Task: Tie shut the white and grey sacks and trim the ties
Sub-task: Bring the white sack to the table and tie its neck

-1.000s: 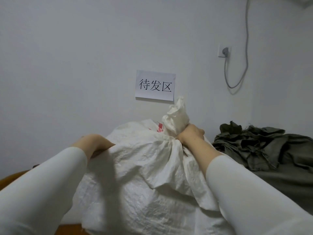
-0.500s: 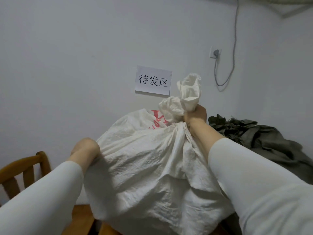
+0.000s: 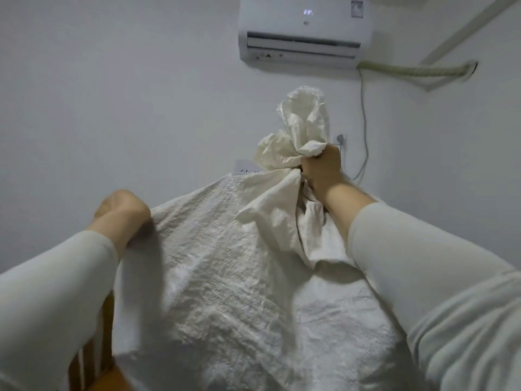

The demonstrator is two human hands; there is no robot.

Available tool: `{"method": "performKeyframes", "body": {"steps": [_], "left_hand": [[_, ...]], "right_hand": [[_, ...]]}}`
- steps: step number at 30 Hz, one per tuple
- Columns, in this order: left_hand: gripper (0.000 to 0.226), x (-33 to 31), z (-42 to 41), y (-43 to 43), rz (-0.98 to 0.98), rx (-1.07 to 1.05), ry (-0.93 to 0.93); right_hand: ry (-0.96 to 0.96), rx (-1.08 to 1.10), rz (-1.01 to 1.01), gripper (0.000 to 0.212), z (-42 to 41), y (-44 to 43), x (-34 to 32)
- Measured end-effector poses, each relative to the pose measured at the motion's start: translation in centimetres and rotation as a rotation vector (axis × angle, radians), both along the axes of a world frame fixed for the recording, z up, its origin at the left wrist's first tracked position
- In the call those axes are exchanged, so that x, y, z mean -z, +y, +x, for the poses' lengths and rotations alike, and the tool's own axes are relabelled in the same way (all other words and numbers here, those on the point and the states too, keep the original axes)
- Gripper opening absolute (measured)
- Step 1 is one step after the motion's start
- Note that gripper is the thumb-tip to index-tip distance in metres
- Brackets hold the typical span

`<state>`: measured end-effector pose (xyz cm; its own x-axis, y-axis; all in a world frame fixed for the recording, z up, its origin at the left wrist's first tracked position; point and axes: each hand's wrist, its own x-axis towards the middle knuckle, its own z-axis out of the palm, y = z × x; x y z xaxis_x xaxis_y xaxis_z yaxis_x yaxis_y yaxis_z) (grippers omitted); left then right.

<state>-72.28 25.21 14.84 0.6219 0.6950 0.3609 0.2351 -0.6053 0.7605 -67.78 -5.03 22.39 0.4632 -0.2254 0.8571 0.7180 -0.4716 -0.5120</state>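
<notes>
Right hand (image 3: 321, 167) fist clamps gathered neck of white sack (image 3: 239, 277); left hand (image 3: 121, 210) against sack's side.

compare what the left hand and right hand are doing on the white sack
The right hand is fisted around the bunched neck of the white sack, held high; the left hand sits lower, curled over the sack's side edge. The right's grip is plain; the left's fingers are hidden. Both touch the sack.

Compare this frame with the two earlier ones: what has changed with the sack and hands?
The right hand has hauled the white sack upward by its bunched neck, and the view tilted up, revealing an air conditioner. Unchanged: right hand clenched on the neck, left hand on the sack's far left side, no tie visible.
</notes>
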Motion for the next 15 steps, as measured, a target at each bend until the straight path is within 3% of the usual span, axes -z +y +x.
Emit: {"method": "performKeyframes", "body": {"steps": [2, 7, 11, 15], "left_hand": [[0.005, 0.4, -4.9, -1.8, 0.018, -0.014, 0.043], [0.017, 3.5, -12.7, -5.2, 0.015, -0.041, 0.114], [0.034, 6.2, -16.1, -7.2, 0.017, -0.045, 0.230], [0.027, 9.3, -18.6, -10.0, 0.040, 0.015, 0.338]], "right_hand": [[0.012, -0.016, -0.012, 0.035, -3.6, -1.7, 0.7], [0.121, 0.006, -0.016, 0.010, -10.8, -5.9, 5.1], [0.253, -0.008, -0.015, 0.012, -14.5, -9.1, 8.9], [0.434, 0.011, -0.026, 0.017, -16.3, -11.9, 13.0]]}}
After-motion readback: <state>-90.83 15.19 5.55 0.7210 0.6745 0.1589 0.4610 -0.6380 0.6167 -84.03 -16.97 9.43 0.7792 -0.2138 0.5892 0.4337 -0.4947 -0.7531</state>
